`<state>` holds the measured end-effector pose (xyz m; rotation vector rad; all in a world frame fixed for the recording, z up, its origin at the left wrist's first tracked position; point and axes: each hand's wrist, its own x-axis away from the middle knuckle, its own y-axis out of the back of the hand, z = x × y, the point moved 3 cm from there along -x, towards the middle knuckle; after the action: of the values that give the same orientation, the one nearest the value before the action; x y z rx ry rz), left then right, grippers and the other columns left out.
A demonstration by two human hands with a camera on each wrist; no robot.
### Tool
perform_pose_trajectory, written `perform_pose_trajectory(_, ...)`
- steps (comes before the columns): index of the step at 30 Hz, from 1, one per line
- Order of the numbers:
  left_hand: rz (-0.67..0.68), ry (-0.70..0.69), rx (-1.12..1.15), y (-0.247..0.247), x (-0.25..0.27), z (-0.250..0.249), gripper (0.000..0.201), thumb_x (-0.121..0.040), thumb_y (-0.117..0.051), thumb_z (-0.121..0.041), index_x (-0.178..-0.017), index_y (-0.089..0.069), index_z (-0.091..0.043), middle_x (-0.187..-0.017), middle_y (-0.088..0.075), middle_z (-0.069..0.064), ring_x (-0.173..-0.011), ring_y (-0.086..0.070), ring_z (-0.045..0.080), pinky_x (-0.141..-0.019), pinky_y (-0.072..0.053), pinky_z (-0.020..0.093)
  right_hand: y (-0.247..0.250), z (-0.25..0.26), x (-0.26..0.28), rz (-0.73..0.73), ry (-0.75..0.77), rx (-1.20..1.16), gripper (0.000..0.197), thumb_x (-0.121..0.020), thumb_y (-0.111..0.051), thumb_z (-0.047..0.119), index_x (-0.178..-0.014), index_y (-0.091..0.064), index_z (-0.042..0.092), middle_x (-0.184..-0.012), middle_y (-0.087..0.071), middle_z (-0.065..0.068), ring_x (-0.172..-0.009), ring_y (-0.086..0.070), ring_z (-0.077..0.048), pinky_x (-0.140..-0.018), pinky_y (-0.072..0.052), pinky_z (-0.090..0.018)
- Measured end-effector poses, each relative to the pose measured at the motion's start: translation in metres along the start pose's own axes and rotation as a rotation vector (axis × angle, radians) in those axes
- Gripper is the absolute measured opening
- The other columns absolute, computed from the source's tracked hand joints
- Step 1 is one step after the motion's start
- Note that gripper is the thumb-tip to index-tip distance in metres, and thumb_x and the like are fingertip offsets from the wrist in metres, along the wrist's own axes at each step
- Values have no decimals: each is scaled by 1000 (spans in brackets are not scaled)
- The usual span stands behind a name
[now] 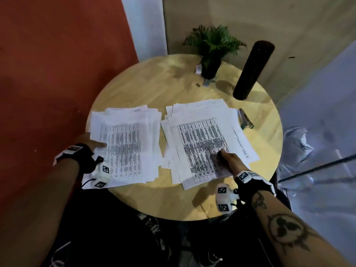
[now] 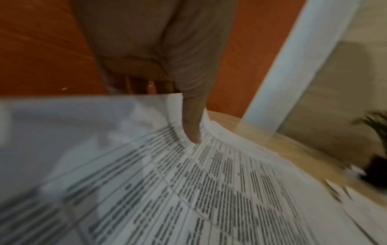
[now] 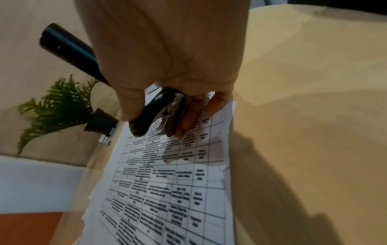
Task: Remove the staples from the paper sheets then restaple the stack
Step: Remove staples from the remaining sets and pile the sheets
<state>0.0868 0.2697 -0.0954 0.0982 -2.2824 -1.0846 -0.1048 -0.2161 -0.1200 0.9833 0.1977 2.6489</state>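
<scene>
Two paper piles [image 1: 127, 145] [image 1: 202, 143] lie side by side on a table [image 1: 158, 199]. A stapler [image 1: 245, 119] lies right of the right pile. Behind them stand a plant [image 1: 211, 54] and a cylinder [image 1: 252, 70].

Round, pale wooden desk [image 1: 173, 201] under dim, warm light. To the left, a red-orange floor [image 1: 48, 74]; beyond, a white upright strip [image 1: 146, 26] beside a beige wall [image 1: 250, 20]. At the desk's far edge, a small green plant [image 1: 212, 43] in a dark pot and a tall black cylinder [image 1: 252, 70]. Pale grey-blue surface [image 1: 317, 93] to the right.
</scene>
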Motion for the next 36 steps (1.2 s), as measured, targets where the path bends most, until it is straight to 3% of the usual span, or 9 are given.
perform_pose_trajectory(4,-346,-236,-282,-5,64,-82,72,-71,-79,-26,-131,-45,-4,-134,-45,27,-123,-44,43,-101,-38,50,3,-11,-16,-20,-53,35,78,-74,-51,73,-112,-63,6,-106,-67,-15,-99,-63,-28,-98,-45,-41)
perform_pose_trajectory(8,-74,-530,-222,-72,103,-163,43,-79,-74,-22,-116,-62,-3,-125,-58,20,-118,-52,33,-97,-40,34,6,-27,-32,-20,-84,43,115,-42,-46,96,-118,-60,11,-110,-67,-12,-100,-63,-27,-100,-42,-45)
perform_pose_trajectory(11,218,-358,-194,-134,120,-185,47,-87,-65,-30,-122,-58,2,-128,-58,14,-120,-53,29,-96,-39,27,5,-16,-20,-22,-68,3,91,-66,-49,80,-118,-60,7,-111,-66,-13,-102,-62,-27,-102,-41,-43)
perform_pose_trajectory(15,286,-115,-48,-175,129,-184,44,-90,-62,-25,-126,-55,-2,-123,-61,11,-115,-57,28,-95,-43,29,4,-18,-21,-12,-35,-12,84,-69,-50,79,-111,-64,7,-104,-68,-14,-99,-63,-28,-100,-43,-45)
perform_pose_trajectory(20,253,-71,-115,-185,136,-185,49,-95,-51,-41,-129,-55,-7,-129,-60,10,-119,-56,26,-101,-41,30,6,-37,-40,-6,-35,-39,118,-31,-49,98,-108,-62,10,-102,-68,-13,-97,-64,-28,-98,-44,-45)
perform_pose_trajectory(25,480,92,256,-199,135,-181,65,-88,-61,-43,-137,-43,-4,-143,-44,17,-121,-51,23,-92,-48,33,2,-13,-15,40,-10,-120,45,-87,-54,54,-96,-61,11,-94,-68,-12,-90,-64,-26,-95,-48,-41)
perform_pose_trajectory(29,496,86,419,-204,139,-174,58,-95,-52,-33,-142,-35,-3,-151,-32,16,-138,-34,29,-109,-30,35,1,-14,-12,21,14,-176,41,-89,-55,48,-95,-61,8,-91,-67,-14,-86,-64,-26,-93,-49,-43)
perform_pose_trajectory(33,431,34,408,-209,141,-165,65,-90,-63,-24,-140,-34,6,-144,-41,21,-103,-65,13,-93,-45,33,2,-11,-7,34,24,-160,37,-87,-58,48,-80,-60,12,-76,-63,-11,-69,-59,-25,-83,-48,-43)
perform_pose_trajectory(36,361,-87,587,-209,148,-165,44,-80,-71,-2,-121,-57,8,-111,-68,15,-90,-67,19,-88,-48,32,7,-15,-5,-4,34,-206,40,-68,-71,53,-79,-64,15,-83,-68,-10,-81,-63,-27,-84,-50,-42)
